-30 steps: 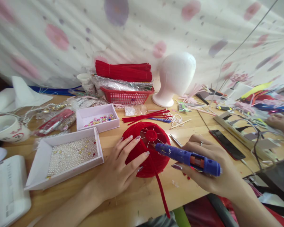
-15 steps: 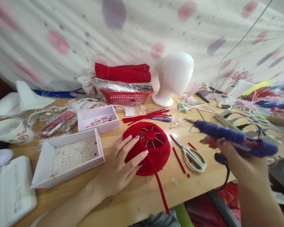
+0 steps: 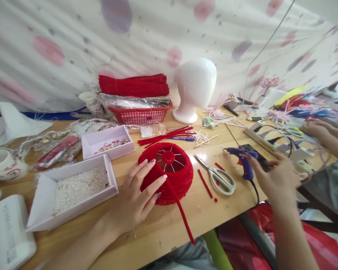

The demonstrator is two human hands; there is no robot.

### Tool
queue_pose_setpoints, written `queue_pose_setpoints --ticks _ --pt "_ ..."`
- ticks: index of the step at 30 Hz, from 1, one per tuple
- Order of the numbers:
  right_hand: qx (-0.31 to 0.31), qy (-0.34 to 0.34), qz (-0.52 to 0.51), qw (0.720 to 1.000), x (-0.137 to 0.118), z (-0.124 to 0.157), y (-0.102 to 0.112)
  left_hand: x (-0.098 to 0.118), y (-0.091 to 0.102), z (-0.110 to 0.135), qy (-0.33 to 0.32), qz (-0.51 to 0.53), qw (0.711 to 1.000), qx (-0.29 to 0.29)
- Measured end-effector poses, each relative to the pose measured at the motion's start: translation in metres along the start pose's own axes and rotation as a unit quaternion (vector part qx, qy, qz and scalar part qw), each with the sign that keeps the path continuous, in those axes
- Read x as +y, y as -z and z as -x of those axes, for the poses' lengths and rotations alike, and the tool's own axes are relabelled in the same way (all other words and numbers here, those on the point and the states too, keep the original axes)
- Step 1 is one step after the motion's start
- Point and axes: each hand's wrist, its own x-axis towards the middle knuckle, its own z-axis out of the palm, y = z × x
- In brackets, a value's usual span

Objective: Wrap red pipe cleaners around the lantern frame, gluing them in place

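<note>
My left hand [image 3: 141, 187] lies against a red rounded frame [image 3: 183, 183] and steadies it, fingers curved over its side. The frame is wound with fuzzy red chenille stems, and bare metal spokes meet a red hub at its open top. One loose red chenille stem [image 3: 183, 217] runs from under my fingertips down past the table edge. Beside a blue glue gun [image 3: 246, 159] on the table, my right hand [image 3: 276, 178] is slightly blurred, with fingers apart and nothing held. Scissors [image 3: 218, 176] and cut red pieces [image 3: 205, 183] lie between the frame and the gun.
Two white boxes, one of pearl beads [image 3: 79, 191] and one of gems [image 3: 109, 144], stand left. Behind are a red basket [image 3: 141, 114], a white foam head [image 3: 195, 90] and red stems [image 3: 166, 135]. A power strip [image 3: 264, 142] and another person's hand [image 3: 318, 129] are right.
My right hand has set the glue gun down on the table and let go of it. My left hand stays on the red frame. The view has shifted slightly right.
</note>
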Motion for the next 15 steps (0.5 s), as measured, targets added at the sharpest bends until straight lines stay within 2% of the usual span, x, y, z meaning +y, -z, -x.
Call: queue_pose_setpoints --ticks 1,2,3,5,7,9,12,15 --pt "0.024 0.008 -0.011 1.0 -0.012 0.014 0.011 0.0 0.0 0.0 0.001 0.0 1.0 -0.001" --pt "-0.005 0.047 -0.044 0.998 -0.027 0.03 0.02 0.001 0.0 0.001 0.002 0.0 1.0 -0.002" --pt "-0.046 0.128 -0.115 0.984 -0.044 0.049 0.026 0.001 0.0 0.001 0.003 -0.001 1.0 -0.003" --pt "-0.136 0.27 -0.172 0.938 -0.079 0.086 0.03 0.001 -0.001 0.001 0.003 -0.007 1.0 -0.006" --pt "-0.241 0.39 -0.167 0.873 -0.108 0.115 0.024 0.0 -0.002 0.001 0.001 -0.014 1.0 -0.009" --pt "-0.281 0.419 -0.154 0.85 -0.124 0.129 0.014 -0.001 -0.003 0.001 -0.001 -0.02 1.0 -0.01" --pt "-0.294 0.408 -0.14 0.853 -0.127 0.126 0.01 -0.001 -0.003 0.002 -0.001 -0.023 1.0 -0.012" --pt "-0.295 0.422 -0.104 0.851 -0.128 0.111 0.019 -0.001 -0.003 0.002 0.0 -0.018 1.0 -0.008"
